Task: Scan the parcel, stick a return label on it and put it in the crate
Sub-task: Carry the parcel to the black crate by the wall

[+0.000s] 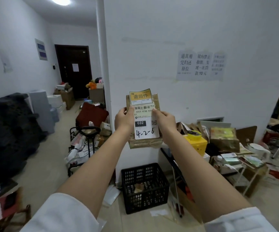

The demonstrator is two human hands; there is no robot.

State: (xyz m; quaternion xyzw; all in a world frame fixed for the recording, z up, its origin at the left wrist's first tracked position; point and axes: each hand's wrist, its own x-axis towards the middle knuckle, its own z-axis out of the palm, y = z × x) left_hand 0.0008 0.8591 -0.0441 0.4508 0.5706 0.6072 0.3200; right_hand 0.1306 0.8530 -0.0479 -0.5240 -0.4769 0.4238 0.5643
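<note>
I hold a brown taped cardboard parcel [145, 143] upright at arm's length in front of the white wall. Its white shipping label [145, 126] shows a barcode, "032" and handwritten "4-2-6". A yellow return label [141, 97] lies over the parcel's top, slightly tilted. My left hand [123, 118] grips the parcel's left edge with the thumb near the yellow label's lower corner. My right hand [165, 119] grips the right edge, its fingertips on the label's lower right corner. A black plastic crate [145, 186] stands on the floor directly below, holding a small brown item.
To the right a cluttered table carries a yellow box [196, 144], tape and brown packages [224, 139]. A folding trolley [88, 139] and piled goods sit left of the crate. A dark door [74, 71] ends the corridor. Paper scraps lie on the floor by the crate.
</note>
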